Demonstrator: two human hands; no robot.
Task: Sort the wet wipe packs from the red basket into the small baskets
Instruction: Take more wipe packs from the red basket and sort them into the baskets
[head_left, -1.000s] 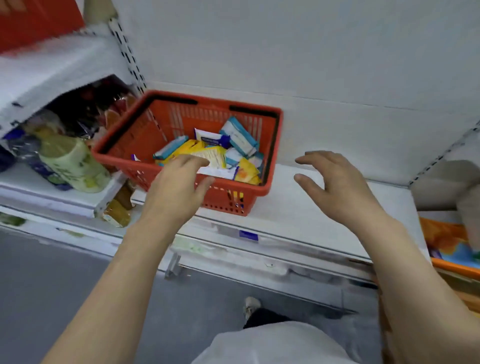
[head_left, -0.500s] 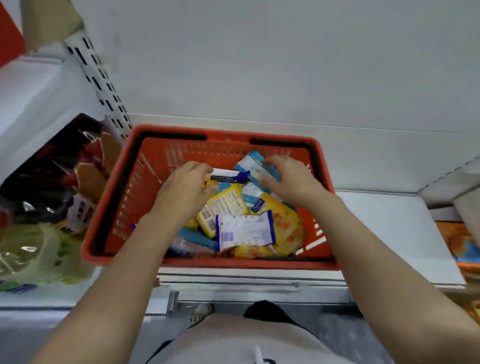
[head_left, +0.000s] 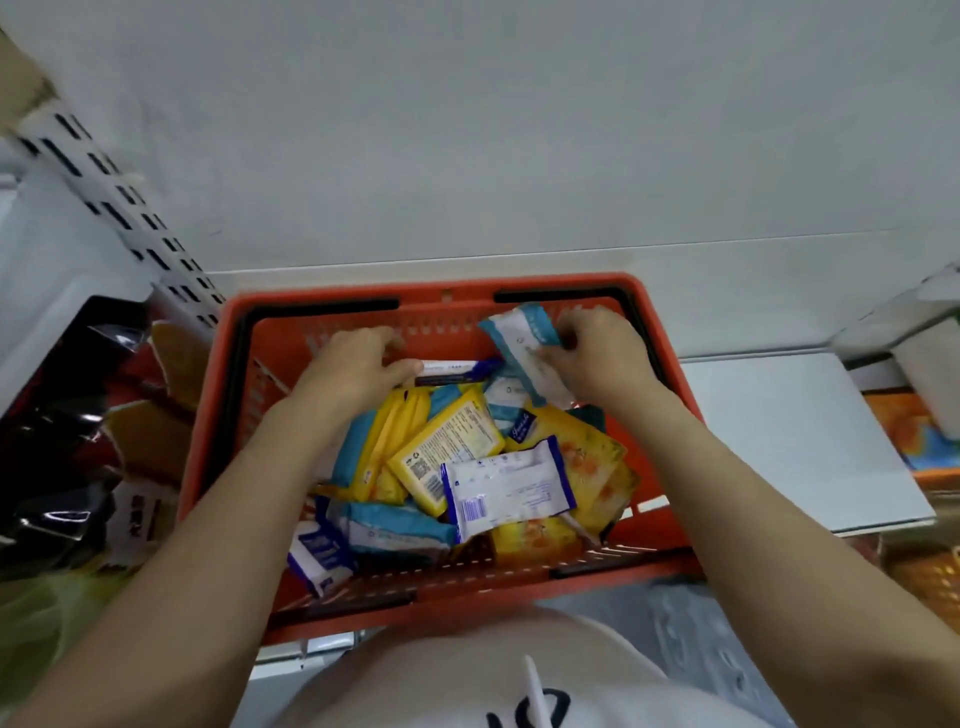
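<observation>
Wipe packs (head_left: 467, 467), mixed colours, heaped in red basket (head_left: 447, 293) on shelf
Left hand (head_left: 358, 366) curled onto a white-and-purple pack (head_left: 452, 370); right hand (head_left: 597, 353) pinching a blue-and-white pack (head_left: 524, 343), lifted probably for sorting; small baskets not clearly seen

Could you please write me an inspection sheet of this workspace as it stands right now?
Surface: white shelf, bare to the right of the basket.
Job's things: red basket on the shelf, holding a loose pile of wet wipe packs: yellow pack, white pack with blue ends, light-blue pack. Small baskets: none clearly seen.
Clutter: dark bagged goods on the neighbouring shelf at left.
Grippers: left hand closed on a white-and-blue pack; right hand lifting a light-blue and white pack.
Cables: nothing seen.
Surroundings: white back panel; slotted shelf upright at left.
</observation>
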